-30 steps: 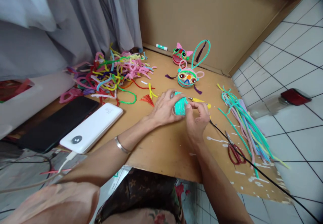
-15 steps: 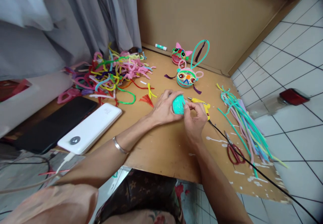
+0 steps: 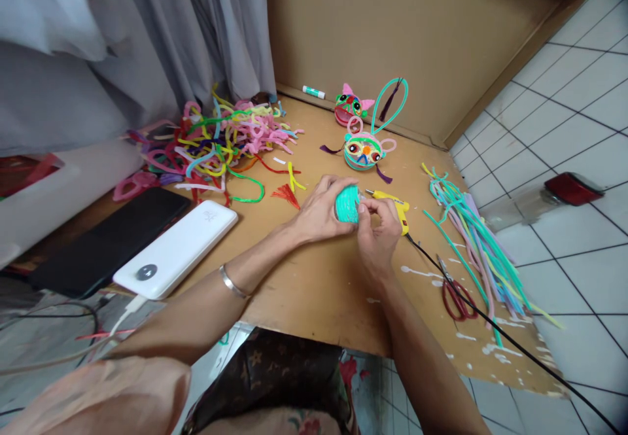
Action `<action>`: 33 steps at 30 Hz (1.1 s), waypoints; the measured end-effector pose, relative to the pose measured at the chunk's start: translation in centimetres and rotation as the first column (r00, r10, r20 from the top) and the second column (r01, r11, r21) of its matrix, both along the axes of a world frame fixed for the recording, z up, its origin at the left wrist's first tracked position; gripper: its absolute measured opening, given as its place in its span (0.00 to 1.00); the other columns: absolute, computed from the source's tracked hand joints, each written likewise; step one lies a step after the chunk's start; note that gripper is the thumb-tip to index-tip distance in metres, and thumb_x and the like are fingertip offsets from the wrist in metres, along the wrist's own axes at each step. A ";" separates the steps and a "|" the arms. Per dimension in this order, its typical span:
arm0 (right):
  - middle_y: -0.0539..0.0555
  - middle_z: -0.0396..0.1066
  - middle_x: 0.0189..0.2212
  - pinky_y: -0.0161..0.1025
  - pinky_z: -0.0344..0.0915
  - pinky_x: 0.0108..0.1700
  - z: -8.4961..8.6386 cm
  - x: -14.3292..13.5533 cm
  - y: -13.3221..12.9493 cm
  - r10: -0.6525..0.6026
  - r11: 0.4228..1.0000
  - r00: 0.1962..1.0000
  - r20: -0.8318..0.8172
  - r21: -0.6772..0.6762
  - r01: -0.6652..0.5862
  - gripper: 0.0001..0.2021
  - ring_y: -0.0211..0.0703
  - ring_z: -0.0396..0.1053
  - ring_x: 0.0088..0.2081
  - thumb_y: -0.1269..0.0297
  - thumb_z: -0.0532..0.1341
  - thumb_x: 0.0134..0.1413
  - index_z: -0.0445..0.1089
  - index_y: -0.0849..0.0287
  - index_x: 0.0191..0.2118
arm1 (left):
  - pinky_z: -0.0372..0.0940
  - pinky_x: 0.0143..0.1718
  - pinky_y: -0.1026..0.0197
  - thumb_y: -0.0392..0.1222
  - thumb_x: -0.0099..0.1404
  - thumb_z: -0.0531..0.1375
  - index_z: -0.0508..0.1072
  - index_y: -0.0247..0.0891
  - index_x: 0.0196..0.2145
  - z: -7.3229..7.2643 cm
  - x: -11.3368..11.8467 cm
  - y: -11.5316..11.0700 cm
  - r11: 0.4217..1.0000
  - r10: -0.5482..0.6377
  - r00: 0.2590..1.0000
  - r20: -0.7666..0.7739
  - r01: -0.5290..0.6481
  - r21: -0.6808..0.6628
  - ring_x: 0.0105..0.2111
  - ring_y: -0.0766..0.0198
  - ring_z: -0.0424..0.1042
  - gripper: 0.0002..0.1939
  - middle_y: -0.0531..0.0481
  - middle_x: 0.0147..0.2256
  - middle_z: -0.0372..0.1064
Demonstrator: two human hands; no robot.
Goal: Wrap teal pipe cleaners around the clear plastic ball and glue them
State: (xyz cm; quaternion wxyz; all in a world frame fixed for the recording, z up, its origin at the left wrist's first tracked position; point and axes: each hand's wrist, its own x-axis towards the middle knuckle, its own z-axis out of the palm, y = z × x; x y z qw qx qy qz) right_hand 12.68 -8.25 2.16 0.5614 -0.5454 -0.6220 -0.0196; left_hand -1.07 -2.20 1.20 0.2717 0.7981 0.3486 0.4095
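Counter [image 3: 314, 278]: brown, it carried a yellow glue gun [image 3: 400, 206], from which all places below were taken.

Bundle of fuzzy stems [image 3: 478, 242]: lay to the gun's right, apart from it.

Left hand [image 3: 320, 209]: was left of the gun, thumb and fingers curled round the left side of a turquoise-wrapped piece [image 3: 347, 205], holding it.

Right hand [image 3: 380, 229]: sat just beside the gun, on its near left side, thumb and forefinger pinched close on the piece's right edge; the exact bit between the tips was too small to tell.

The piece itself: just left of the gun, between both hands and touching each. It looked squat and rounded; from where I stood, no clear long axis showed.
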 end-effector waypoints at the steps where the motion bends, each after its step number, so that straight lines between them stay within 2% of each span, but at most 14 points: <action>1: 0.50 0.70 0.31 0.42 0.66 0.42 0.0 0.0 0.0 0.002 1.000 1.000 0.006 0.003 -0.002 0.08 0.42 0.69 0.36 0.62 0.57 0.62 0.70 0.56 0.33 | 0.65 0.59 0.46 0.44 0.49 0.68 0.63 0.43 0.60 0.0 0.0 0.0 1.000 0.001 1.000 -0.004 -0.001 0.000 0.56 0.49 0.67 0.40 0.42 0.53 0.60; 7: 0.51 0.71 0.31 0.44 0.67 0.44 -0.1 0.1 0.0 0.009 1.000 0.999 0.038 -0.012 -0.008 0.08 0.43 0.69 0.38 0.62 0.55 0.63 0.69 0.55 0.33 | 0.64 0.60 0.46 0.45 0.51 0.67 0.63 0.43 0.60 0.0 0.0 0.0 1.000 -0.014 1.000 -0.004 0.014 0.025 0.59 0.49 0.64 0.38 0.42 0.55 0.59; 11: 0.51 0.70 0.31 0.44 0.67 0.44 -0.1 0.1 0.0 0.016 1.000 0.999 0.039 -0.016 -0.015 0.08 0.44 0.69 0.38 0.62 0.55 0.63 0.69 0.55 0.33 | 0.65 0.60 0.48 0.44 0.51 0.67 0.65 0.40 0.57 0.0 0.0 0.0 0.999 -0.016 1.000 0.004 0.016 0.041 0.58 0.49 0.65 0.36 0.41 0.53 0.61; 19: 0.51 0.70 0.33 0.44 0.67 0.45 -0.1 0.1 0.0 0.062 0.998 0.998 0.004 -0.028 -0.061 0.06 0.44 0.69 0.39 0.65 0.56 0.61 0.70 0.55 0.34 | 0.65 0.59 0.47 0.44 0.50 0.67 0.67 0.41 0.54 0.3 -0.1 0.0 1.000 -0.010 1.000 -0.004 0.010 0.023 0.56 0.50 0.67 0.32 0.43 0.52 0.62; 25: 0.50 0.70 0.32 0.43 0.67 0.43 -0.2 0.1 0.2 0.066 0.997 0.995 -0.072 -0.027 -0.068 0.04 0.42 0.69 0.37 0.66 0.57 0.58 0.70 0.55 0.35 | 0.66 0.59 0.48 0.44 0.50 0.66 0.67 0.40 0.55 0.4 -0.2 0.0 1.000 -0.017 1.000 0.009 0.016 0.021 0.56 0.50 0.67 0.34 0.43 0.52 0.63; 33: 0.51 0.72 0.33 0.44 0.68 0.44 -0.2 0.3 0.2 0.092 0.994 0.995 -0.045 -0.047 -0.094 0.06 0.43 0.70 0.39 0.64 0.58 0.60 0.72 0.56 0.35 | 0.66 0.57 0.47 0.44 0.50 0.66 0.67 0.41 0.54 0.2 -0.2 0.3 0.999 -0.032 0.999 0.021 0.032 0.026 0.54 0.50 0.68 0.32 0.43 0.51 0.63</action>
